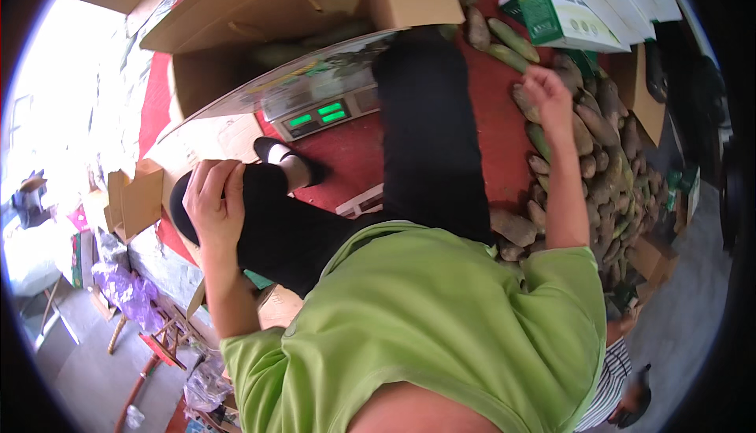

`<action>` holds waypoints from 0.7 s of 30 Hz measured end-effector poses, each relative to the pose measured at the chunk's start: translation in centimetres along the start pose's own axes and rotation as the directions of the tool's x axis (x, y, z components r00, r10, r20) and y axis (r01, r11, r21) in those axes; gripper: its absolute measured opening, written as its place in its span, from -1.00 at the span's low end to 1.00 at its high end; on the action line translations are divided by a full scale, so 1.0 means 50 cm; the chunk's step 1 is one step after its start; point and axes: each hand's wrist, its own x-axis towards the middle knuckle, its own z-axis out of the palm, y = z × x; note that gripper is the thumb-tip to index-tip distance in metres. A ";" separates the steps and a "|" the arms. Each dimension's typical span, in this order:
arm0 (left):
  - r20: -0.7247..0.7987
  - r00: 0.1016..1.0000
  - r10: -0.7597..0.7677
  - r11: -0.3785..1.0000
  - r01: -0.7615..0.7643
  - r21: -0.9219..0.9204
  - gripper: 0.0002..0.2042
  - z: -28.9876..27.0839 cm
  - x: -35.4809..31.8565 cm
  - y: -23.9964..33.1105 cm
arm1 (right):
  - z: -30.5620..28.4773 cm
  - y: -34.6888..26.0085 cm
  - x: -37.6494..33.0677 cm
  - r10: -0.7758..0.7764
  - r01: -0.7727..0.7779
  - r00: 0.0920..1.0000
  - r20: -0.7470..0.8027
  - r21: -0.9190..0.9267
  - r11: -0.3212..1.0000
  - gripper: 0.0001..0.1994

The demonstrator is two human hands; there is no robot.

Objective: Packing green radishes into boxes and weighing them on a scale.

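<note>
On the bent left knee of my black trousers (283,236) rests my left hand (214,201), its fingers laid over the knee and holding nothing. My right hand (547,94) is out over the root pile, slightly blurred, with its fingers closed on the near end of a long green radish (508,57). A second green radish (513,38) lies just beyond it. Around and below that hand spreads a heap of muddy brown and green roots (602,138). A scale (319,116) with lit green digits stands between my legs, carrying an open cardboard box (260,31).
Green-and-white cartons (571,12) stand at the far right beyond the roots. Red sheeting (346,157) covers the floor. Small cardboard boxes (135,199), a purple plastic bag (130,287) and a red stool (161,350) are at left. Another person's striped garment (608,386) shows lower right.
</note>
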 end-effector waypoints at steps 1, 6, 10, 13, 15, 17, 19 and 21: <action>0.168 0.985 -0.043 0.994 0.026 0.102 -0.88 0.000 0.004 0.001 | -0.017 0.073 -0.020 -0.008 0.008 1.000 -0.021 -0.038 0.999 -0.82; 0.483 0.727 -0.488 0.694 -0.013 0.720 -0.63 0.031 0.005 -0.126 | -0.110 0.366 -0.131 -0.029 0.002 0.998 -0.047 -0.487 0.873 -0.82; 0.654 0.679 -0.334 0.820 -0.132 0.557 -0.64 0.054 -0.014 -0.098 | -0.132 0.433 -0.235 0.392 -0.019 0.916 0.089 -0.964 0.264 -0.82; 0.688 0.685 -0.239 0.867 -0.169 0.469 -0.64 0.052 -0.015 -0.086 | -0.098 0.393 -0.312 0.657 -0.302 0.748 -0.090 -0.928 0.217 -0.77; 0.621 0.654 -0.432 0.818 -0.005 0.575 -0.63 0.041 0.020 -0.072 | -0.119 0.528 -0.385 0.634 -0.111 0.773 0.009 -0.983 0.149 -0.56; 0.552 0.632 -0.544 0.709 -0.007 0.706 -0.61 0.030 0.024 -0.114 | -0.078 0.519 -0.414 0.722 -0.013 0.685 0.099 -0.989 0.148 -0.46; 0.529 0.688 -0.496 0.716 -0.021 0.698 -0.61 0.030 0.019 -0.114 | -0.060 0.485 -0.436 0.730 0.054 0.672 0.124 -0.991 0.119 -0.46; 0.556 0.712 -0.429 0.757 -0.053 0.652 -0.63 0.035 0.010 -0.111 | -0.049 0.481 -0.446 0.738 0.126 0.658 0.150 -0.988 0.089 -0.46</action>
